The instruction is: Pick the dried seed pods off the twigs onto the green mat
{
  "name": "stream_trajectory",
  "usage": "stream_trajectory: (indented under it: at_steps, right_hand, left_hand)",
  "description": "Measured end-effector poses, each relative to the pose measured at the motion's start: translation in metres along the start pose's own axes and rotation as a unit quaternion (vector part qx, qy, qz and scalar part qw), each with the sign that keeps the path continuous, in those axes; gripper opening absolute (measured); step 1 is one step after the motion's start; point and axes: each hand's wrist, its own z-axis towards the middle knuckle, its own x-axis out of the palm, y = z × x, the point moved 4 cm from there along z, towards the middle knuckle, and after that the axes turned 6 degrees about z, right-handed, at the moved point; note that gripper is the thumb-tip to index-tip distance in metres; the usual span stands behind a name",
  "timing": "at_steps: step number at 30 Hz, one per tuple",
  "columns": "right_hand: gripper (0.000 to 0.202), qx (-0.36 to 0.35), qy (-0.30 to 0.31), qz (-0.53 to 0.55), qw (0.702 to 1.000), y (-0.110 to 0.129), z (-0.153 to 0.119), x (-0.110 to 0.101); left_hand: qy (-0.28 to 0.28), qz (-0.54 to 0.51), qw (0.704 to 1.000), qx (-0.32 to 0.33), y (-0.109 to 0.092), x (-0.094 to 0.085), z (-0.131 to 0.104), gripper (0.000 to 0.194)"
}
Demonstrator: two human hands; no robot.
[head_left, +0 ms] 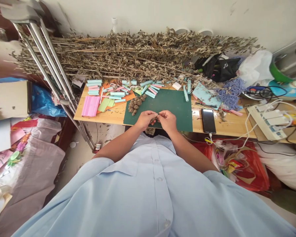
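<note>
My left hand [146, 120] and right hand [168, 121], nearly closed, pinch a dried clump [153, 121]; brown balls [135, 104] mid-frame look done; loose stalks [108, 56] up top

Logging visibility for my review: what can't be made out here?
Head view: full shape of the brown clump, covered by the left hand and right hand.
Head view: display details on the smartphone, too small.
Head view: lettering on the black pouch, too small.
Head view: far end of the white sack, cut off by right edge.

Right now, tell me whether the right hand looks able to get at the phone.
Probably yes: nothing covers the phone, and only mat and tabletop lie between, though the right hand looks busy with plant matter.
</note>
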Motion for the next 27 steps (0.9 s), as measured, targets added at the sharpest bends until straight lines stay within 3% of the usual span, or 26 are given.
stream_trajectory:
  at_steps: [6,16,23,27]
  right_hand:
    - [0.028,0.018,0.049,0.012,0.999,0.002,-0.002,-0.001]
    - [0.021,0.007,0.107,-0.015,0.994,0.008,0.003,-0.002]
    - [0.031,-0.016,0.041,-0.008,0.999,0.012,0.003,-0.005]
    - [0.034,0.062,0.019,0.071,0.995,0.005,0.004,-0.004]
  left_hand:
    - [-0.036,-0.005,0.999,0.005,0.004,-0.003,0.001,0.019]
    - [-0.032,0.021,0.999,0.001,0.004,-0.004,0.006,0.012]
    - [-0.009,0.023,0.999,-0.027,-0.002,0.001,0.012,0.014]
    - [0.035,-0.039,0.997,-0.058,-0.002,0.001,0.013,0.021]
